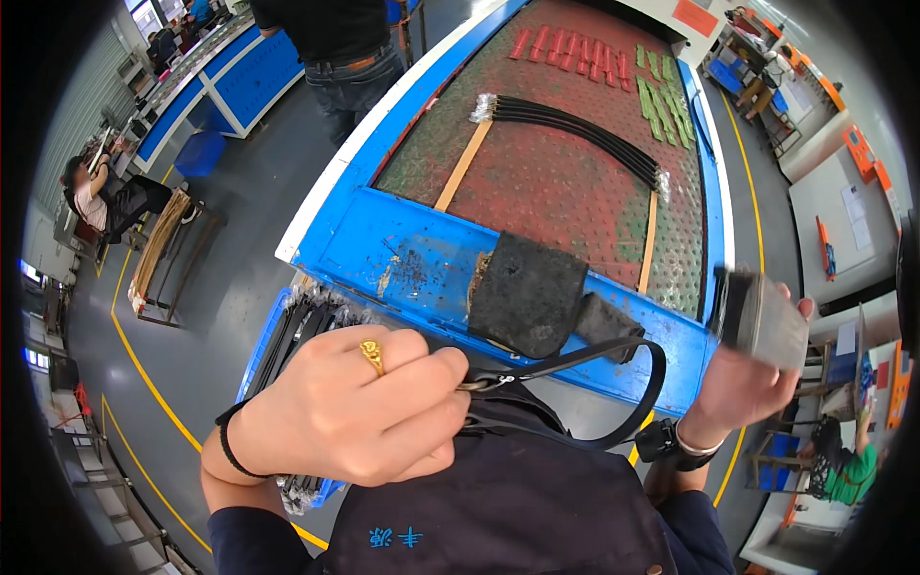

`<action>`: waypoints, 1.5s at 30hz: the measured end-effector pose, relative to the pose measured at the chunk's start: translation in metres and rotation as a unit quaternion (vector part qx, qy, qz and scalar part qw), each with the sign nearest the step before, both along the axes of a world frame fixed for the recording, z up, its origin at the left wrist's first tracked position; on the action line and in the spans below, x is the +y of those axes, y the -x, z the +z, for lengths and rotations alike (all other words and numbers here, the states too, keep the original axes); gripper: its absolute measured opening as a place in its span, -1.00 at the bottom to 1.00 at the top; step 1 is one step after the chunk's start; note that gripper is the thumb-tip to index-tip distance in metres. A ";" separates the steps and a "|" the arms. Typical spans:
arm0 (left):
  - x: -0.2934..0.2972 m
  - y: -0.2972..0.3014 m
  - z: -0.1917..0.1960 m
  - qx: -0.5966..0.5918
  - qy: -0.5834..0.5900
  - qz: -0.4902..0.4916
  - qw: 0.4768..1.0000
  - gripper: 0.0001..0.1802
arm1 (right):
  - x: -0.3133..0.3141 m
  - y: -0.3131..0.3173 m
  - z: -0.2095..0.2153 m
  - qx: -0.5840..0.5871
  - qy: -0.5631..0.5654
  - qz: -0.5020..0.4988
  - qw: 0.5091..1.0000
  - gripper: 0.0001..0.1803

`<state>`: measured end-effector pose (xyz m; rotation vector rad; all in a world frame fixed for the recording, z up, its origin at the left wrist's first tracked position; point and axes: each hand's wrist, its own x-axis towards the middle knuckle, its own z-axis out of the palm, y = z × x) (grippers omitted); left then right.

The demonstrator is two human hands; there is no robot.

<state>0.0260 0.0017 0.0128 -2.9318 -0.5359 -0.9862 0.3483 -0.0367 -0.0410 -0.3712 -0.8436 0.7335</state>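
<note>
My left hand (355, 407), wearing a gold ring and a black wristband, is closed on the buckle end of a black strap (613, 353) that loops out to the right over my dark apron. My right hand (743, 383), with a black watch on the wrist, grips a grey rectangular block (767, 321) held up beside the blue table edge (402, 254). A black pad (527, 292) lies on that edge just beyond the strap loop.
The long table has a red-green perforated top (556, 182) carrying a bundle of black straps (575, 129), red pieces (570, 48) and green pieces (666, 101). A blue crate of straps (287, 335) stands at my left. A person stands at the far end; others sit left and right.
</note>
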 end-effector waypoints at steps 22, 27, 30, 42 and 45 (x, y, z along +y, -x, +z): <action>-0.020 0.023 -0.039 -0.010 0.090 0.192 0.977 -0.66 | 0.069 -0.008 -0.223 -0.532 0.300 -0.218 0.761 -0.35; -0.013 0.010 -0.042 -0.016 0.090 0.196 0.976 -0.65 | 0.023 -0.032 -0.188 -0.643 0.350 -0.316 0.603 -0.54; -0.009 0.001 -0.043 -0.034 0.084 0.188 0.978 -0.64 | 0.006 -0.024 -0.196 -0.719 0.365 -0.258 0.533 -0.61; 0.006 -0.025 -0.041 -0.023 -0.003 0.078 0.997 -0.69 | -0.024 0.017 -0.038 -0.599 0.127 -0.371 0.698 -0.55; 0.003 -0.032 -0.038 -0.021 -0.028 0.063 0.997 -0.72 | -0.031 0.046 -0.012 -0.708 -0.030 -0.313 0.632 -0.44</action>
